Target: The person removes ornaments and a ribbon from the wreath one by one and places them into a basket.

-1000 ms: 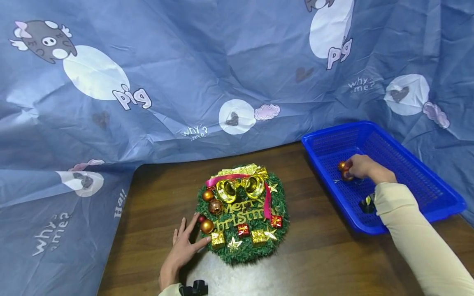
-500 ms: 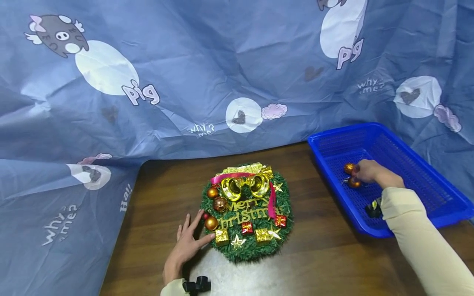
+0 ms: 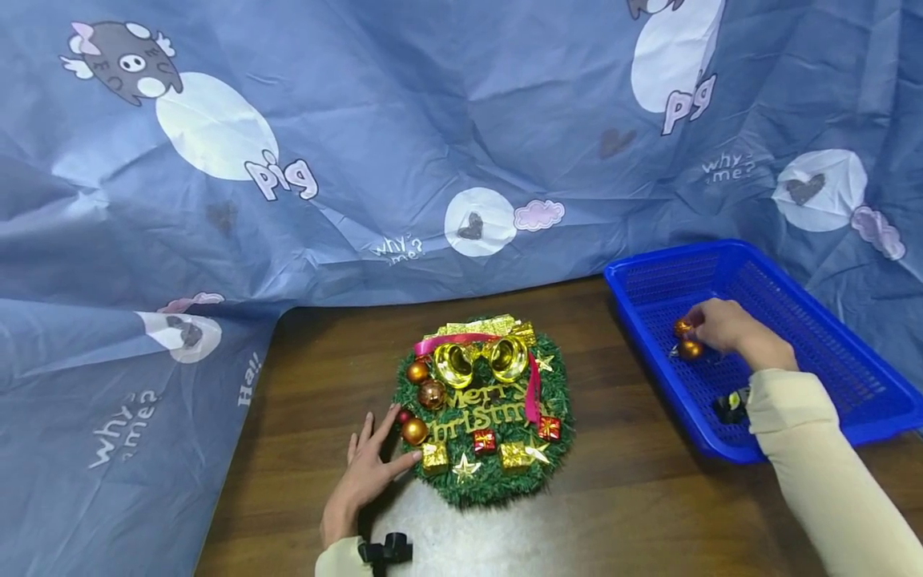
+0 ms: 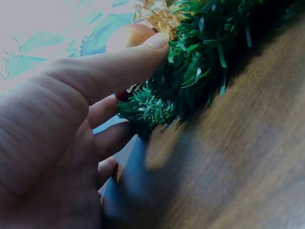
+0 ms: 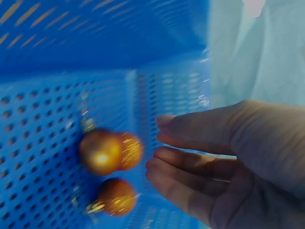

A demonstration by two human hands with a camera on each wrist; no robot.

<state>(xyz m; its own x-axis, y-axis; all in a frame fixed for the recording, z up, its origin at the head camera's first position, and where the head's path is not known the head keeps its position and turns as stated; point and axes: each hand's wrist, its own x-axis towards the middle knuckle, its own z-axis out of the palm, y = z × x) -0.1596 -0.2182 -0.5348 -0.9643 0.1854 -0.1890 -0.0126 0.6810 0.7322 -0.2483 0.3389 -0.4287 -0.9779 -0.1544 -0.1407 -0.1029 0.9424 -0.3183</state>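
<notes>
Shifted slightly right among orange baubles (image 3: 687, 338) in blue basket (image 3: 851, 377): right hand (image 3: 724, 327), fingers loose beside them, gripping nothing. Pick-up step; calls for pinching one bauble. Left hand (image 3: 368, 469) flat, steadying wreath (image 3: 485, 417) on worktop (image 3: 620, 497).
</notes>
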